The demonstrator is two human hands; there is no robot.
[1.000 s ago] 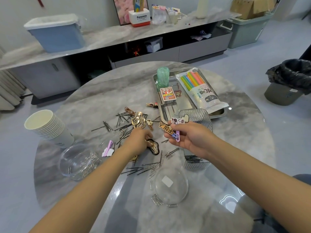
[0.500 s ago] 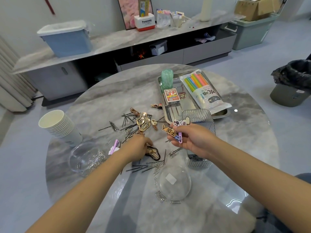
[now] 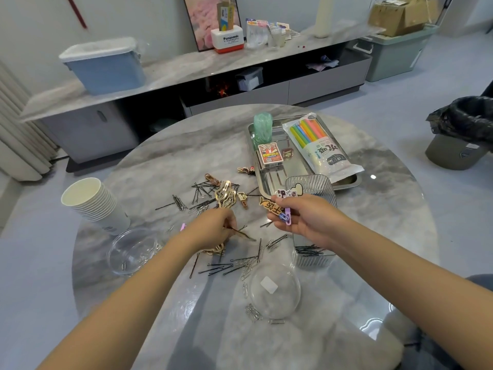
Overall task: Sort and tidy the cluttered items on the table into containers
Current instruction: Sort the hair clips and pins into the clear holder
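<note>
My right hand (image 3: 301,220) grips a bunch of decorated hair clips (image 3: 277,206), with cartoon shapes and a purple clip, above the ribbed clear box (image 3: 312,188). That box holds black bobby pins (image 3: 309,251). My left hand (image 3: 213,228) pinches a thin clip (image 3: 244,234) lifted at a tilt off the round marble table (image 3: 165,166). Gold hair clips (image 3: 226,197) lie just behind that hand, another gold one (image 3: 214,249) under it. Black pins and silver paper clips (image 3: 234,265) are scattered around both hands.
A stack of paper cups (image 3: 90,201) stands at the left, a clear bowl (image 3: 132,249) with a few paper clips beside it. Another clear bowl (image 3: 274,289) sits near me. The metal tray (image 3: 269,180) holds a straw pack (image 3: 320,148), card box (image 3: 270,155) and green roll (image 3: 262,128).
My left hand has lifted a thin clip off the table where the dark-edged clip lay. My right hand keeps holding its bunch of clips. The camera has shifted slightly.
</note>
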